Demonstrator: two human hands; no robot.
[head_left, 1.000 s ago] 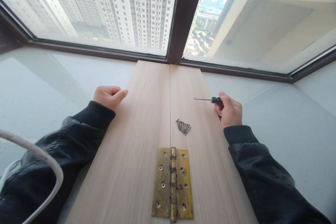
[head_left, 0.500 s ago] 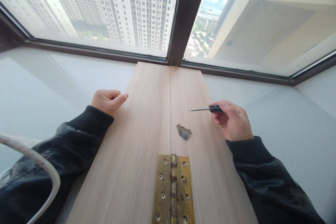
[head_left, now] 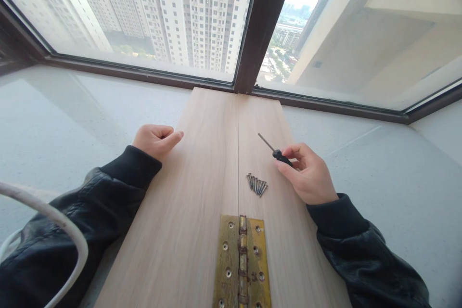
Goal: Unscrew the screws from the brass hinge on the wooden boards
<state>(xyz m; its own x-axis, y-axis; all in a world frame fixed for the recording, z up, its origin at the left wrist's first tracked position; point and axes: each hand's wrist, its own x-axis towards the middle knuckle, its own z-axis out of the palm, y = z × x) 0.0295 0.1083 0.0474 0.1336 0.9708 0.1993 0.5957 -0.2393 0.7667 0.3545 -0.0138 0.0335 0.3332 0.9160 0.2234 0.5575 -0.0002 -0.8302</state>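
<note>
My right hand (head_left: 306, 173) grips a small screwdriver (head_left: 281, 156) by its black handle, the metal shaft pointing up and to the left above the right board. My left hand (head_left: 157, 140) is curled into a fist at the left board's edge, thumb along the top, with nothing visible in it. Several screws (head_left: 257, 184) lie fanned out in a row on the right board (head_left: 285, 231), just left of my right hand. Nearer to me, a worn brass hinge (head_left: 243, 260) lies opened flat across the seam between that board and the left board (head_left: 180, 231).
A dark window frame (head_left: 245, 57) stands at the boards' far end, with tall buildings beyond the glass. A white cable or tube (head_left: 77, 240) curves up at the lower left, in front of my left sleeve. Pale ledge surface (head_left: 397, 178) flanks the boards.
My right hand has turned and shifted slightly left, swinging the screwdriver from nearly level to tilted, tip up. The left fist keeps its pose. The whole view has shifted slightly.
</note>
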